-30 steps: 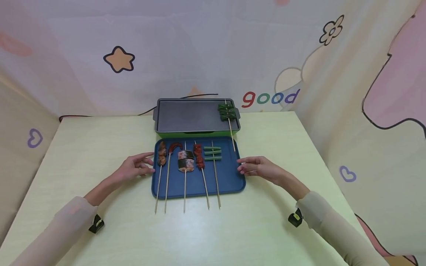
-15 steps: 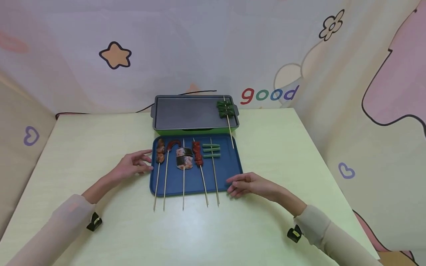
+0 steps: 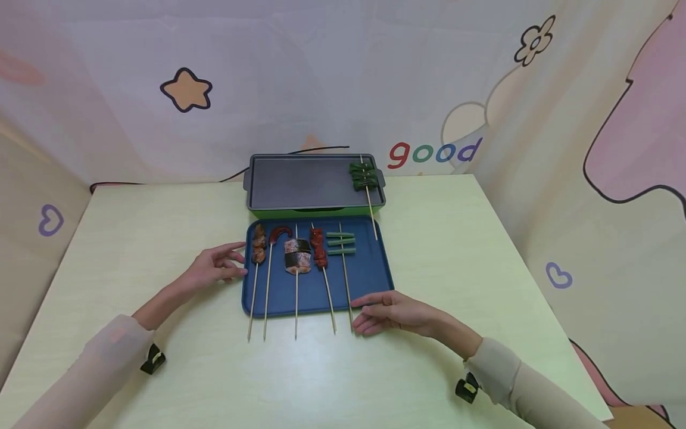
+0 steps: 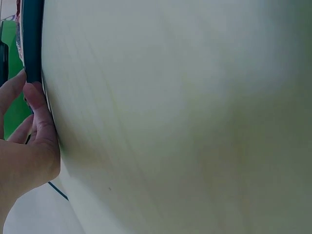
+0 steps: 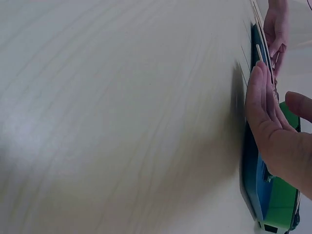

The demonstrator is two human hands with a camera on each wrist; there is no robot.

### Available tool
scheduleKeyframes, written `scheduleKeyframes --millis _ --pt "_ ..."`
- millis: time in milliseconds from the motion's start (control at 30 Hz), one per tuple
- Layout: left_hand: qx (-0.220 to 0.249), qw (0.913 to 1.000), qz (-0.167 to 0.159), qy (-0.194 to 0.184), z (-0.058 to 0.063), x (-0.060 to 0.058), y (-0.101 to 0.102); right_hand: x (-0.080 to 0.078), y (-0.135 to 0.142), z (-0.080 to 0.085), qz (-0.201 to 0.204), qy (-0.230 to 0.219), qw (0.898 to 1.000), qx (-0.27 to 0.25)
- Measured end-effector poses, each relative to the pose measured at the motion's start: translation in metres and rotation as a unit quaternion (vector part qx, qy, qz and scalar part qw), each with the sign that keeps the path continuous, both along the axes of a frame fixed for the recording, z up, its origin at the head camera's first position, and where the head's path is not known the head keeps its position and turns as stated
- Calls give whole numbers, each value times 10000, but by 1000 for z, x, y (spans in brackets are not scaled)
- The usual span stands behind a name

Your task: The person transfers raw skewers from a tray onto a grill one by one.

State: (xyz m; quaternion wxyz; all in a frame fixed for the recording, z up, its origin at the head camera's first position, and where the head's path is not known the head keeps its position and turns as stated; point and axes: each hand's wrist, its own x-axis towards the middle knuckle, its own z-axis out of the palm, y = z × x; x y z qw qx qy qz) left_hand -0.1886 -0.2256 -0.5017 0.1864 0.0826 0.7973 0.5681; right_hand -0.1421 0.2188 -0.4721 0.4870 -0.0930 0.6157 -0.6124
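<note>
My left hand [image 3: 217, 264] rests its fingertips against the left rim of a blue tray [image 3: 372, 262]. The left wrist view has the thumb and fingers of this hand [image 4: 34, 117] right at the rim. At the tray's front right, my right hand [image 3: 393, 313] holds its fingers extended, tips at the lower stick of a skewer of green bean-like pieces [image 3: 341, 243]. To its left lie a red meat skewer [image 3: 318, 247], a skewer of dark-banded pieces [image 3: 297, 256], a curled sausage-like skewer [image 3: 280, 232] and a brown meat skewer [image 3: 259, 244]. Their sticks overhang the front rim.
Behind the tray stands a green-based griddle [image 3: 300, 182] with a flat dark plate. A skewer of green leafy vegetable [image 3: 364, 177] lies on its right end, stick reaching over the tray. A black cord [image 3: 236, 176] runs behind it along the printed curtain [image 3: 300, 77].
My right hand has moved from the tray's right rim toward the front and left, to the stick end of the green skewer. My left hand stays at the left rim.
</note>
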Motion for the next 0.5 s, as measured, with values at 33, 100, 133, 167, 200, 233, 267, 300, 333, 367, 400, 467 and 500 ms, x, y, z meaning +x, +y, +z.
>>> scheduleKeyframes --millis 33,100,133,167,200,233,267,300,333,367,400,467,500 --pt "0 10000 4 -9 0 0 0 0 0 -1 -18 -14 10000 22" --pt "-15 10000 13 -11 0 0 0 1 1 -3 -36 -56 10000 41" --pt "-18 10000 18 -8 -1 0 0 2 1 -5 -45 -79 9999 41" --pt "-24 10000 19 -6 -1 -1 0 3 1 -6 -71 -145 9999 46" --pt "-33 10000 17 -2 -1 -1 1 4 1 -7 -76 -195 9998 16" --pt "-40 10000 16 -3 -1 -1 1 5 2 -9 -75 -255 9996 -20" --pt "-44 10000 18 -9 -1 -1 1 7 2 -10 -90 -335 9994 -91" --pt "-51 10000 20 -15 -1 -1 1 8 2 -11 -106 -415 9989 -167" --pt "-62 10000 21 -23 -1 -1 1 10 2 -13 -132 -506 9983 -254" --pt "-72 10000 24 -37 -1 -1 1 11 2 -14 -167 -620 9973 -358" --pt "-75 10000 31 -45 -1 -1 1 12 1 -15 -204 -730 9960 -469" --pt "-65 10000 34 -54 -1 -1 1 14 0 -17 -302 -900 9934 -648" --pt "-61 10000 34 -47 0 0 1 14 -1 -17 -348 -932 9925 -706"
